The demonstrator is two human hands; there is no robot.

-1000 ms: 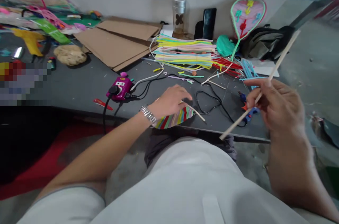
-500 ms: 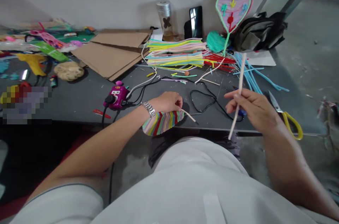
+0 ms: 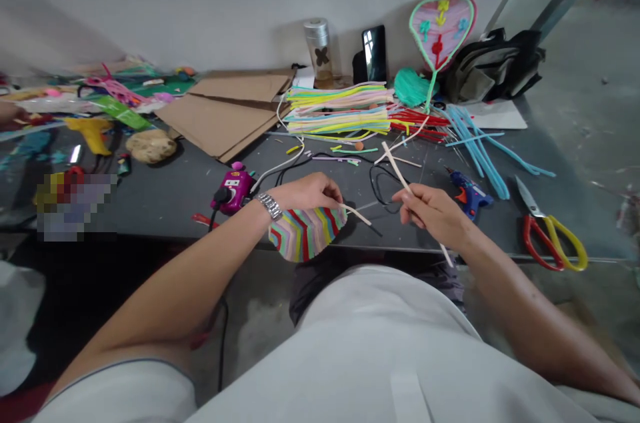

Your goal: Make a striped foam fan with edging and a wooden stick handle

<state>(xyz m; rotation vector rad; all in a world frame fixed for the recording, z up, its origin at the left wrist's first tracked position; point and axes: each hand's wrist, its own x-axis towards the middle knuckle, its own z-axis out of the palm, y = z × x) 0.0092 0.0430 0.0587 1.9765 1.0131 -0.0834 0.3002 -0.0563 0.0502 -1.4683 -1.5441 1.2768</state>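
Head view, near 6 o'clock: left hand clamped on a multicoloured striped fan-shaped panel, a pale flat strip jutting toward 4 o'clock. Right hand, fingers closed on a thin pale wooden stick. On the dark grey surface, a blue-and-orange hot glue gun at 3 o'clock, red-and-yellow scissors at 4 o'clock, a magenta power socket at 9 o'clock, its markings too small to read.
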